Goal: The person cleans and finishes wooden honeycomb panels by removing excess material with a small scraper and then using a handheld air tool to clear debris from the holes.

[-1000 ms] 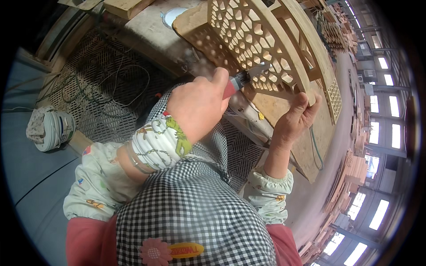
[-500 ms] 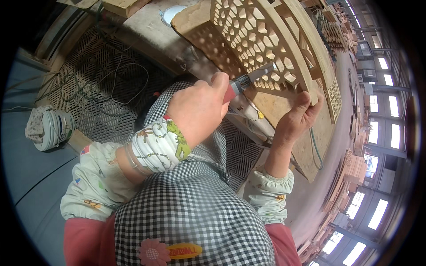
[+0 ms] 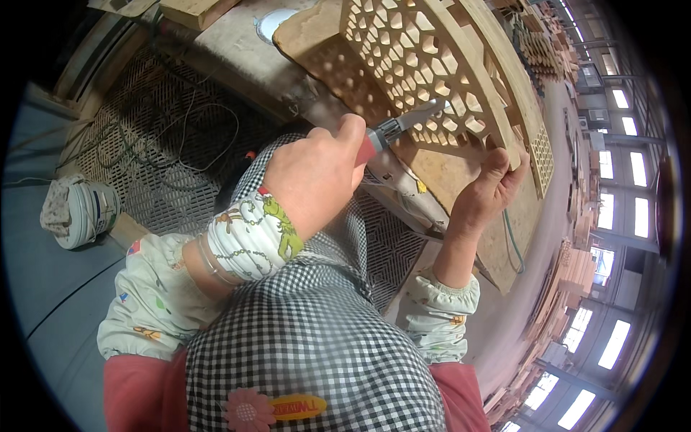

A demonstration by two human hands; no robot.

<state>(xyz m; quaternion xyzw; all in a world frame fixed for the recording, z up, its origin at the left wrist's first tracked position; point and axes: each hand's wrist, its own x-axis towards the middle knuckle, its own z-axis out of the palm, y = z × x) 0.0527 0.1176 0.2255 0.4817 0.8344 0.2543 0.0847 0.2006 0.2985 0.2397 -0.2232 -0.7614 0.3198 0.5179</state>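
My left hand (image 3: 317, 169) is closed round a red-handled tool with a flat metal blade (image 3: 419, 115); its exact kind I cannot tell. The blade points up and right, in front of the honeycomb-like openings of a curved wooden lattice panel (image 3: 437, 66). Whether it touches the wood I cannot tell. With thumb and fingers, my right hand (image 3: 489, 183) grips the near lower corner of the panel's frame. The panel stands tilted on a worn wooden workbench (image 3: 461, 176), its patterned shadow falling on a brown board (image 3: 317, 43) behind it.
Below left, cables (image 3: 205, 137) lie on a slatted floor mat (image 3: 158, 180). A white bucket (image 3: 93, 209) with a cloth on it stands at the far left. A green hose (image 3: 512, 241) hangs by the bench's right end. Stacked timber (image 3: 576, 270) lines the right side.
My left hand has shifted slightly left, drawing the blade a little left and up across the lattice. My right hand keeps its grip on the panel corner, almost unmoved.
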